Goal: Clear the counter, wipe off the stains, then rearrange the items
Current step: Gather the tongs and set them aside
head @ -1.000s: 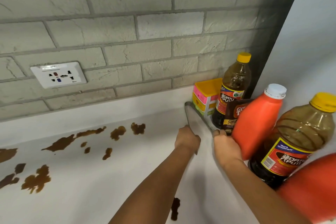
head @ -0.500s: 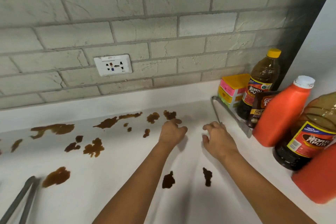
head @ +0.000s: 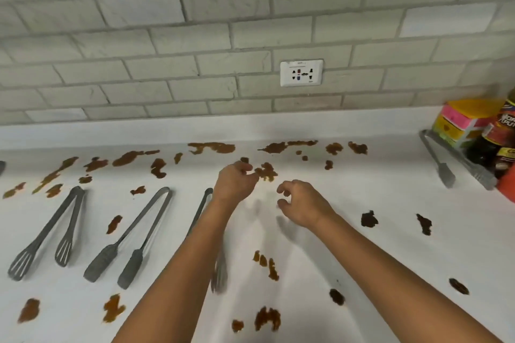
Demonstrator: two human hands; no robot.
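Observation:
Brown stains (head: pixel 211 147) are spattered across the white counter (head: pixel 390 198). My left hand (head: pixel 232 182) hovers over the middle of the counter with loosely curled fingers and holds nothing. My right hand (head: pixel 303 205) is beside it, fingers apart and empty. Three metal tongs lie on the left: slotted tongs (head: pixel 46 231), flat-tipped tongs (head: pixel 131 237), and a third pair (head: pixel 206 198) mostly hidden under my left forearm. Another pair of tongs (head: pixel 443 160) lies at the far right by the bottles.
At the right edge stand a yellow and pink box (head: pixel 462 120), a dark sauce bottle (head: pixel 498 133) and part of an orange bottle (head: pixel 508 188). A wall socket (head: pixel 301 73) sits in the brick backsplash. A raised white ledge (head: pixel 195 125) runs along the wall.
Both hands let go of the tongs at the right by the bottles and moved left over the counter's middle. The view swung left, bringing three more tongs into sight.

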